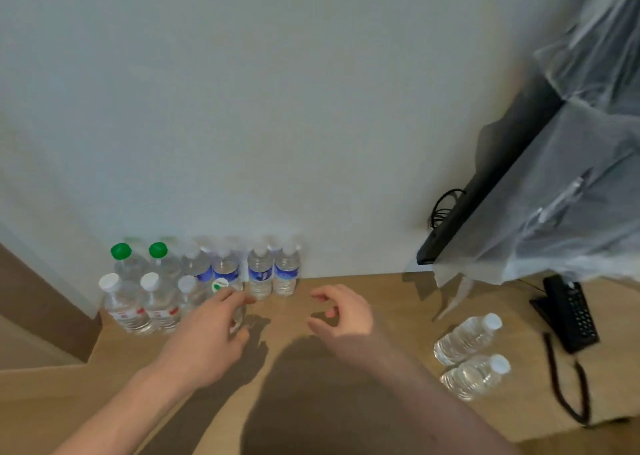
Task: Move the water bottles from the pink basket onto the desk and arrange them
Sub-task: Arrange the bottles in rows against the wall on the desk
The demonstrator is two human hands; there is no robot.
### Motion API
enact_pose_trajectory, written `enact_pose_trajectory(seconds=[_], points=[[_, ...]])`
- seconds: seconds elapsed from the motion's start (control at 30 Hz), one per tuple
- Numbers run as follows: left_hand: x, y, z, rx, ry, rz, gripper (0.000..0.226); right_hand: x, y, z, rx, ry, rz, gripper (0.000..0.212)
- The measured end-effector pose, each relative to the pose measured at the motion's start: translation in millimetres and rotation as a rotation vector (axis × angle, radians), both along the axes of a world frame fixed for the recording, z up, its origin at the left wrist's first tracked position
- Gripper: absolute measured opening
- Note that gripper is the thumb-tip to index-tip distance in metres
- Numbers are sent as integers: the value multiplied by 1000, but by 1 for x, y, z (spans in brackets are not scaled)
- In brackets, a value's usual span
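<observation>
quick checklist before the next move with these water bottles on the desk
1. Left hand grips a bottle with a green-marked cap, placing it in the front row: ok.
2. Right hand free, fingers loosely curled, holding nothing: ok.
3. Back-row bottles, two green caps and four blue labels, upright by the wall: ok.
4. Two bottles at right lie on their sides, not arranged: not ok.
5. Bare desk beside the rows for them: ok.
6. Pink basket out of view, empty or not: cannot tell.

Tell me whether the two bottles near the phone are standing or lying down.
Lying down. Both bottles rest on their sides on the desk, caps pointing up-right, beside the phone.
</observation>
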State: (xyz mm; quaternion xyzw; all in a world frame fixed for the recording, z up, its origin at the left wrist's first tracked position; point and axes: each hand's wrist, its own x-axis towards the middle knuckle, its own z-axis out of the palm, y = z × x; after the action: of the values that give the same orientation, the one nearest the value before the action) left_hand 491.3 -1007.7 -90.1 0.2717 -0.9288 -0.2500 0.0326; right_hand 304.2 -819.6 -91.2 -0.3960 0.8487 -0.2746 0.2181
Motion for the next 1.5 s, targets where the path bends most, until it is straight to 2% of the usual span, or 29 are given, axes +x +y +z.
enact_pose_trajectory(seconds=[0.2, 0.37, 0.5, 0.6, 0.7, 0.8, 0.87, 1.0, 1.27, 1.5], points=[[-73, 88, -7, 36, 11, -178, 43, -51, 133, 28, 49, 39, -211, 42], [-138, 159, -14, 46, 4, -307, 41, -109, 211, 24, 132, 46, -396, 39], [-170, 202, -22, 75, -25, -313, 40, -162, 249, -8, 213, 135, -470, 54], [-179, 224, -27, 109, -34, -299, 39, -190, 255, -24, 295, 68, -476, 63], [-180, 235, -31, 110, -39, -250, 40, -207, 251, -39, 325, 47, -440, 55], [-178, 237, -32, 108, -49, -196, 39, -220, 246, -52, 302, 54, -414, 30], [-177, 237, -33, 98, -62, -171, 39, -223, 239, -48, 323, 82, -345, 22], [-179, 237, -32, 74, -56, -118, 40, -220, 223, -48, 313, 151, -142, 25], [-182, 244, -44, 74, -101, -60, 46, -190, 193, -43, 263, 149, 197, 24], [-189, 249, -58, 70, -152, -54, 55, -148, 178, -51, 249, 3, 191, 27]])
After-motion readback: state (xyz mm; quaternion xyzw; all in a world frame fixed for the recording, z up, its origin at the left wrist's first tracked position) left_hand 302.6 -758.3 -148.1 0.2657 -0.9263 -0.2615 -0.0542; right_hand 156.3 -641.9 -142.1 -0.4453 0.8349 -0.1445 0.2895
